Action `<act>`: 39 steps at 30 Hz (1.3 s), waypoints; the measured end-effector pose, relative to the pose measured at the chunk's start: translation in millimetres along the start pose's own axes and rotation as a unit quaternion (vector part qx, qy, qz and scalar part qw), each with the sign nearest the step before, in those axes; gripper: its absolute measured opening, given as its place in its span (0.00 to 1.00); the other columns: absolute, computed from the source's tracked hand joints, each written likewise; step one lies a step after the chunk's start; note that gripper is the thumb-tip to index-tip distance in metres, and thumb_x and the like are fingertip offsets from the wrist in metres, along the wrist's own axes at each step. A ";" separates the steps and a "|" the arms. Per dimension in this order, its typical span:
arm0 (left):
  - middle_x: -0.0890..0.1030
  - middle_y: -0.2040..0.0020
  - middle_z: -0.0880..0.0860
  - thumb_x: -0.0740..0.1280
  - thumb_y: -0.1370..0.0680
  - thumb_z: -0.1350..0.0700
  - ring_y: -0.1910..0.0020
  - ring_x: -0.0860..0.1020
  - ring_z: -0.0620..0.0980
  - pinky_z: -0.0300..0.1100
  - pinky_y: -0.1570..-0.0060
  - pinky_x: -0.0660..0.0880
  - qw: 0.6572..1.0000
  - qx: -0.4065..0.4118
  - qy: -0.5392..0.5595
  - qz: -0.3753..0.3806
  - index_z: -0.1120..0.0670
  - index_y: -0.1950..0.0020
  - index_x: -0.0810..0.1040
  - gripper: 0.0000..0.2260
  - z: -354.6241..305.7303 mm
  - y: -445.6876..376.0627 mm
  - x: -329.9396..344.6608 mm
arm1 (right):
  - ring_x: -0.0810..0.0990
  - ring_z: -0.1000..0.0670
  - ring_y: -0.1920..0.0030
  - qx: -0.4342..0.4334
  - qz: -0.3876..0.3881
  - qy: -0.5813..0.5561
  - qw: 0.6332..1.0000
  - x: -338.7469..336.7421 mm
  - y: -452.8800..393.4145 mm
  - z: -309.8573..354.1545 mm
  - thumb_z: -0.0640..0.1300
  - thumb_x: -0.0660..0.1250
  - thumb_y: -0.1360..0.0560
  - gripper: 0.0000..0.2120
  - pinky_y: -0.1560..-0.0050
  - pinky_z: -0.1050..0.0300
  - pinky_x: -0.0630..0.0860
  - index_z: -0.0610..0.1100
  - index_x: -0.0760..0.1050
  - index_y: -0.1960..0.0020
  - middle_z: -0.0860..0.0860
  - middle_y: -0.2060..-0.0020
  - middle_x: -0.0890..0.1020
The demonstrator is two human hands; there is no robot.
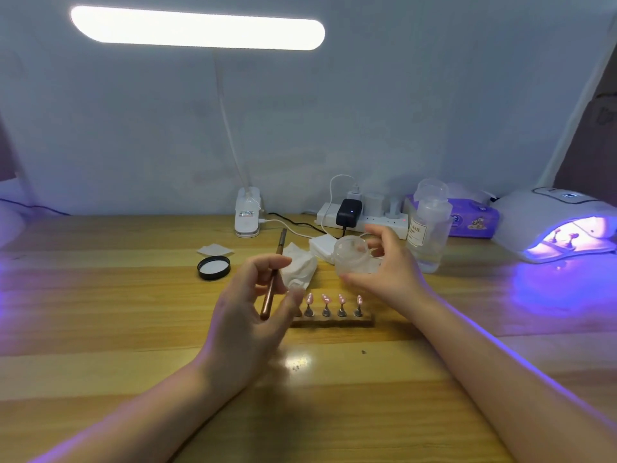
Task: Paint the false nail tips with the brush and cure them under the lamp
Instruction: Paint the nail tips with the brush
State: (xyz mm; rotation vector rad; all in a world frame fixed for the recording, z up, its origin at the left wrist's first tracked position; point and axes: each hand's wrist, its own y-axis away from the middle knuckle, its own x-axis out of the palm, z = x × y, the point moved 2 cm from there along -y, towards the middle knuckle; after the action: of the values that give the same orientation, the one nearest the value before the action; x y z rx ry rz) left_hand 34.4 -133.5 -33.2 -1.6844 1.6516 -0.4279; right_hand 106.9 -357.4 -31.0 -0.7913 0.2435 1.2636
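My left hand (253, 305) holds a copper-coloured brush (273, 279) between thumb and fingers, its tip pointing away from me. My right hand (389, 265) grips a small clear jar (352, 255) tilted above the table. Between the hands, a wooden strip (334, 321) carries several pink nail tips (325, 299) on little metal stands; my left fingers hide its left end. At the far right the white curing lamp (561, 222) glows violet, with more nail stands (564, 237) inside it.
A black jar lid (213, 267), a crumpled tissue (298, 267) and cotton pads (215, 250) lie behind the hands. A clear liquid bottle (429, 225), a power strip (364, 217), a purple tissue pack (474, 220) and a desk lamp base (247, 213) stand along the wall.
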 end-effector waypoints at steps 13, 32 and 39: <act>0.83 0.61 0.47 0.66 0.23 0.64 0.59 0.82 0.43 0.28 0.59 0.75 1.000 0.000 0.005 -0.028 0.50 0.53 0.79 0.09 -40.3 -19.7 -15.0 | 0.71 0.52 0.43 -0.114 0.002 0.014 0.993 -6.9 14.1 31.7 0.41 0.76 0.38 0.42 0.46 0.60 0.71 0.55 0.61 0.29 0.59 0.47 0.72; 0.83 0.61 0.47 0.67 0.24 0.67 0.57 0.81 0.40 0.25 0.59 0.72 0.997 0.025 -0.072 -0.007 0.57 0.51 0.81 0.07 -51.5 -19.7 -12.8 | 0.68 0.52 0.43 -0.233 0.011 0.070 0.970 -6.0 30.6 73.1 0.44 0.74 0.35 0.39 0.40 0.49 0.68 0.50 0.62 0.28 0.57 0.45 0.73; 0.83 0.61 0.48 0.67 0.23 0.66 0.58 0.82 0.41 0.26 0.59 0.74 0.997 0.019 -0.072 -0.002 0.57 0.52 0.82 0.06 -49.1 -19.7 -11.8 | 0.67 0.53 0.43 -0.223 0.014 0.066 0.972 -5.9 29.7 71.3 0.44 0.75 0.35 0.40 0.39 0.49 0.68 0.51 0.61 0.28 0.57 0.45 0.73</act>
State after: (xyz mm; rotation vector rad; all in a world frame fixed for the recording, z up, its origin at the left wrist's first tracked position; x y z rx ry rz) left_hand 13.6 -136.8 16.6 -1.6505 1.5271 -0.3300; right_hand 59.9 -313.0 11.7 -1.2644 0.0756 1.3108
